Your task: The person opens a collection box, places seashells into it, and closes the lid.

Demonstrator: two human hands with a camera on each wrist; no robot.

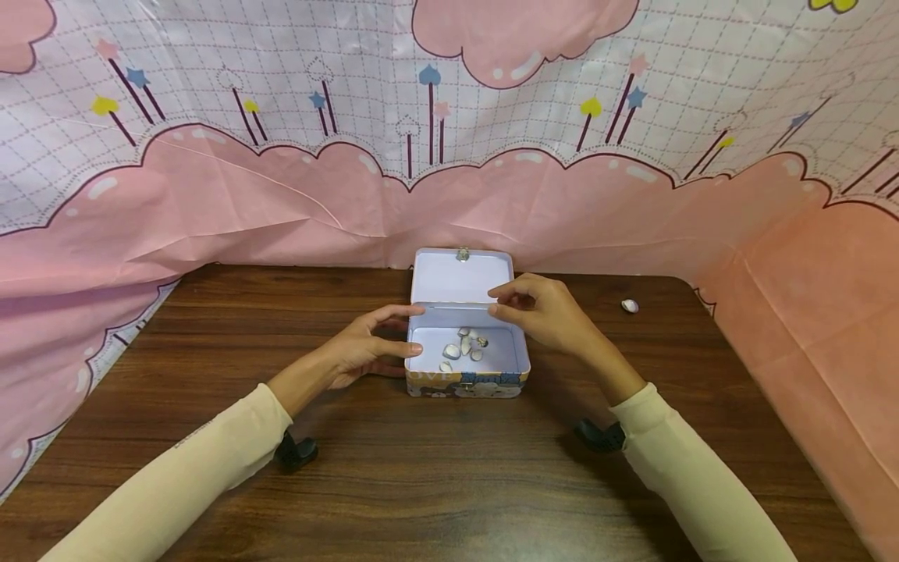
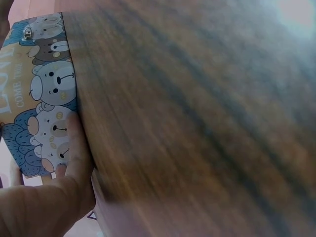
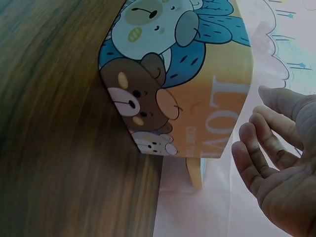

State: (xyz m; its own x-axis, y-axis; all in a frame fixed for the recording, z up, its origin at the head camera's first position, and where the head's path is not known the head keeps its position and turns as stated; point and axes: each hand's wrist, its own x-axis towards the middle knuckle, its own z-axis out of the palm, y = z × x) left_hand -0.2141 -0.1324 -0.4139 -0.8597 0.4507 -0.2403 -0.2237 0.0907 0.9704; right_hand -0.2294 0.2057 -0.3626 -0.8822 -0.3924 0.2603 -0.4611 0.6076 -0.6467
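A small tin box (image 1: 467,382) stands on the table with its hinged lid (image 1: 463,277) raised at the back. Cartoon bears and the word LOVE decorate its outside, while the inside is pale. Several small whitish seashells (image 1: 452,352) lie on its floor. My left hand (image 1: 365,347) rests against the box's left side, fingers fairly straight, with the thumb at the rim. Over the right rim, near the lid, hovers my right hand (image 1: 544,308), its fingers loosely bent. In the right wrist view, nothing shows between those fingers.
One more seashell (image 1: 630,306) lies on the dark wooden table (image 1: 449,484) at the back right. Behind and beside the table hangs a pink and white patterned cloth (image 1: 281,187). Black straps (image 1: 295,451) show at both wrists below the cream sleeves.
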